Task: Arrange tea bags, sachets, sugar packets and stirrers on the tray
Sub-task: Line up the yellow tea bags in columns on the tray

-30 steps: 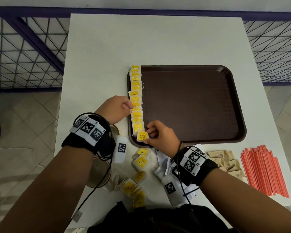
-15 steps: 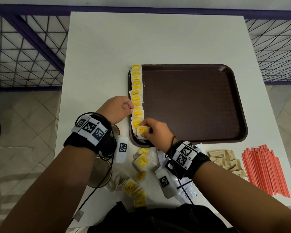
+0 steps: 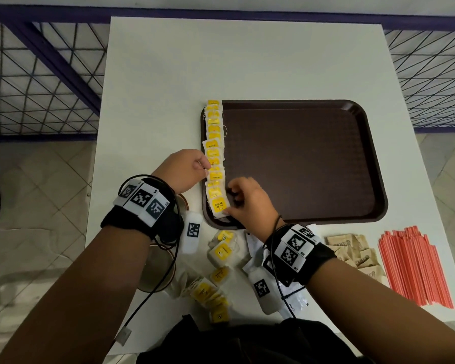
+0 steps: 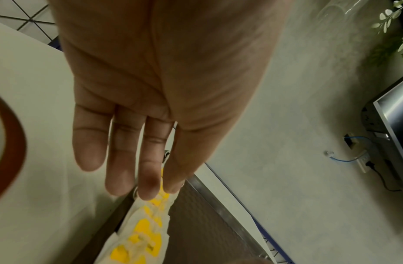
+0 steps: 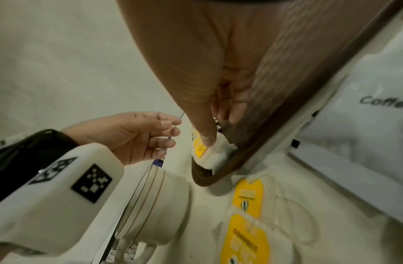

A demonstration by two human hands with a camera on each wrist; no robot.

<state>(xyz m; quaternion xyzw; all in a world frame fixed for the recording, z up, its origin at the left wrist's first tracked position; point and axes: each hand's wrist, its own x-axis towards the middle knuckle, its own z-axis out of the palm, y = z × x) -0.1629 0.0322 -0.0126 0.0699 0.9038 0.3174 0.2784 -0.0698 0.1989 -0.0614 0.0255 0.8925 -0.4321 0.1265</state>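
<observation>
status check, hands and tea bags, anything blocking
Right hand pinching the nearest tea bag at the row's end on the tray. Left hand open, fingertips at the row. Nothing blocking.

The right hand [image 3: 250,203] hides the tray's [image 3: 300,219] near-left rim; the white sachets [image 3: 294,298] lie mostly under that wrist.

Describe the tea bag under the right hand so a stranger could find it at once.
Start at the brown tray on the white table and follow the row of yellow-tagged tea bags along its left edge toward the person. The nearest tea bag in that row is the one: its tag reads RELAX, and the right hand pinches it.
</observation>
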